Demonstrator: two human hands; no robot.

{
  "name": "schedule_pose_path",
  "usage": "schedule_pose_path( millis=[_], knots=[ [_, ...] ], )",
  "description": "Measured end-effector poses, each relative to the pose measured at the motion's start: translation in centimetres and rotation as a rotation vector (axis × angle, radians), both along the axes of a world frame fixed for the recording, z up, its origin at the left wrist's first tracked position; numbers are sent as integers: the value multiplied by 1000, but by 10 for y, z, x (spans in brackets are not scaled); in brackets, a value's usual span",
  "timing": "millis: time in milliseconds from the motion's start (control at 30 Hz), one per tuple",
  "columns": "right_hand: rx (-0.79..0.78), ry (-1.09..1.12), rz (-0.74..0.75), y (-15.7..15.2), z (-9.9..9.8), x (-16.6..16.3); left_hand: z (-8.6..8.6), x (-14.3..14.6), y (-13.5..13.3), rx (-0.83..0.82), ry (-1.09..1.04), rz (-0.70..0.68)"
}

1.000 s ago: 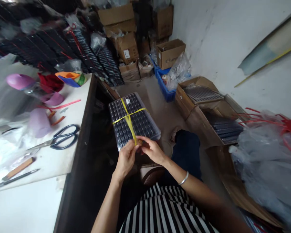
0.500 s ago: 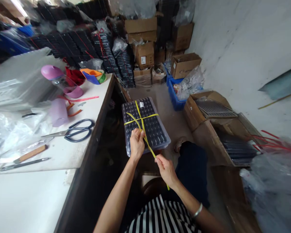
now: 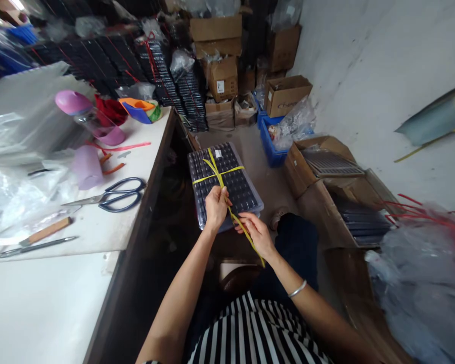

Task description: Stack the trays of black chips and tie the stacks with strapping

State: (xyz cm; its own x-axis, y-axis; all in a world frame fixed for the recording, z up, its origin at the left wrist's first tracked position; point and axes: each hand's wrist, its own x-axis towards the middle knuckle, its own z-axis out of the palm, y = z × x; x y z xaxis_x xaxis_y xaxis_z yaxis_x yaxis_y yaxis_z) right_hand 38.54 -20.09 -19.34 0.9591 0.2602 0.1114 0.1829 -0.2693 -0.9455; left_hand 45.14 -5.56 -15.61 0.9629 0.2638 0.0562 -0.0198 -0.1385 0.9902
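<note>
A stack of black trays [image 3: 235, 184] wrapped in clear plastic rests on my lap, crossed by a yellow strap [image 3: 217, 172]. My left hand [image 3: 216, 206] is closed, pinching the strap on top of the stack near its front edge. My right hand [image 3: 256, 233] sits just right of it, at the stack's near corner, fingers closed on the loose end of the strap, which trails down toward my lap.
A white table [image 3: 60, 293] on the left carries scissors [image 3: 114, 194], a wooden-handled knife [image 3: 43, 233], purple cups and plastic bags. Open cardboard boxes [image 3: 326, 167] with trays stand on the right, next to a blue crate [image 3: 273, 149]. Bundled black trays and boxes pile up behind.
My right hand first pulled the loose strap end back toward my body, then came forward again to the stack's near corner. My left hand shifted up onto the stack's top.
</note>
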Motion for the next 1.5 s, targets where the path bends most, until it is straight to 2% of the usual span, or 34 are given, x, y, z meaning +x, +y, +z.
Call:
schedule_pose_path(
  millis=[133, 267, 433, 567, 667, 867, 1033, 1200, 1367, 1500],
  knots=[
    [69, -81, 99, 7, 6, 6, 5, -1, 4, -42, 23, -33],
    [108, -145, 124, 12, 13, 14, 13, -5, 8, -59, 25, -76],
    [206, -22, 168, 24, 14, 11, 6, -2, 0, -51, 11, 27],
    [282, 78, 77, 30, 2, -2, -2, 4, -8, -16, 11, 123],
    [314, 83, 42, 28, -3, -4, 2, 4, -6, 58, -10, 126],
    [320, 10, 68, 24, -1, 6, 15, -25, 20, 326, -124, -14],
    [308, -18, 22, 31, -1, 2, 6, -47, 24, 488, -122, -44],
    [275, -65, 10, 31, -2, 2, 1, -43, 19, 491, -134, -72],
    [241, -112, 4, 32, -4, 4, 8, -36, 30, 452, -118, -296],
    [194, -176, -47, 36, 4, 1, 15, -30, 31, 514, -129, -421]
  ],
)
